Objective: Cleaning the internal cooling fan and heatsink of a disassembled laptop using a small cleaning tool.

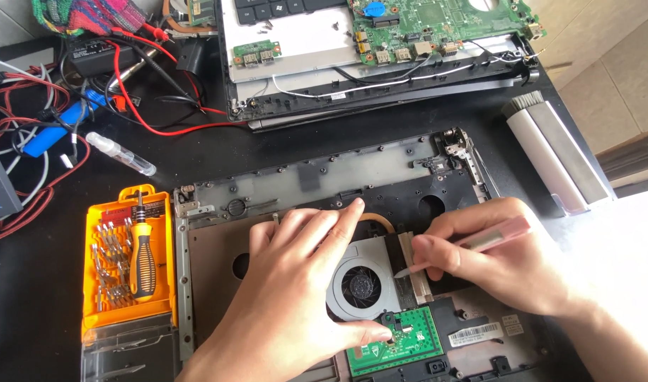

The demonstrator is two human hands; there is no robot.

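Observation:
An opened laptop base [324, 180] lies in front of me on a black table. My left hand [295, 283] rests flat on it, fingers spread, thumb beside the round cooling fan [359, 286] and a small green circuit board [402, 343]. My right hand [501, 258] is shut on a pink-handled tool [490, 239]. The tool's pale tip touches the finned heatsink [414, 272] right of the fan.
An orange screwdriver kit [129, 258] with a yellow-and-black driver lies at left. A second dismantled laptop with a green motherboard [437, 28] sits at the back. Red and black cables [133, 85], a small clear bottle [122, 153] and a grey brush [554, 152] lie around.

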